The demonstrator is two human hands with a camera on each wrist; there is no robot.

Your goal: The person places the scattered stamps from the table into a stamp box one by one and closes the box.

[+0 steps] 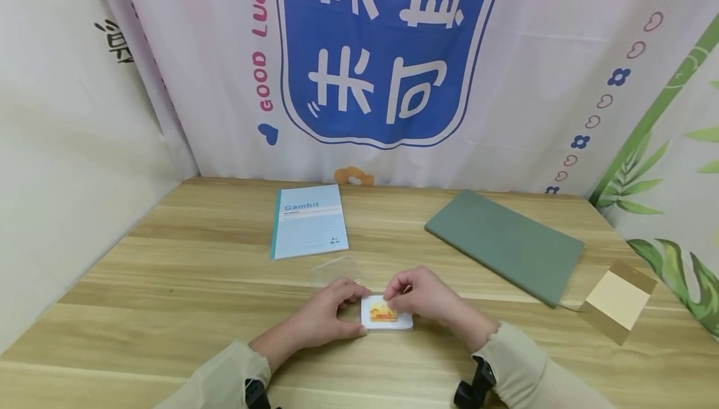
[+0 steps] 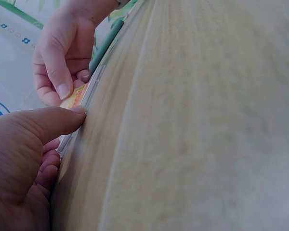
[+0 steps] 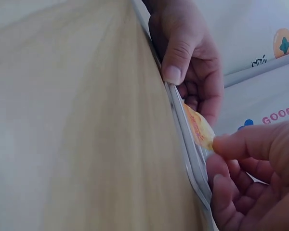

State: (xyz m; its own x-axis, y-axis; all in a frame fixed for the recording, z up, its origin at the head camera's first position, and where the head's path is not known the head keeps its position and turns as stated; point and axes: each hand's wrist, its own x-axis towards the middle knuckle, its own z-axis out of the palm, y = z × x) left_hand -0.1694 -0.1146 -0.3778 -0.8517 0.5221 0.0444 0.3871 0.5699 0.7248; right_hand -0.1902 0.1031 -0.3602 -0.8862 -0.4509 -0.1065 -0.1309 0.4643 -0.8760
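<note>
A small flat white case point(image 1: 404, 321) with rounded corners lies on the table in front of me. On its top is a yellow-and-orange picture sticker point(image 1: 383, 313), its far side tilted up in the right wrist view. My left hand point(image 1: 322, 316) grips the case at its left end, the thumb point(image 2: 62, 120) at the near corner and the fingers at the far one. With thumb and forefinger my right hand point(image 1: 429, 296) pinches the sticker's far right corner. In the right wrist view the sticker point(image 3: 198, 127) rises from the white surface; its underside is hidden.
Behind my left hand lies a clear plastic cover point(image 1: 334, 268). A light blue notebook point(image 1: 310, 225) is farther back, left of centre. At the right are a dark green flat board point(image 1: 505, 243) and a pale yellow paper square point(image 1: 618, 303) on a darker backing. A printed curtain point(image 1: 224, 84) borders the table's back.
</note>
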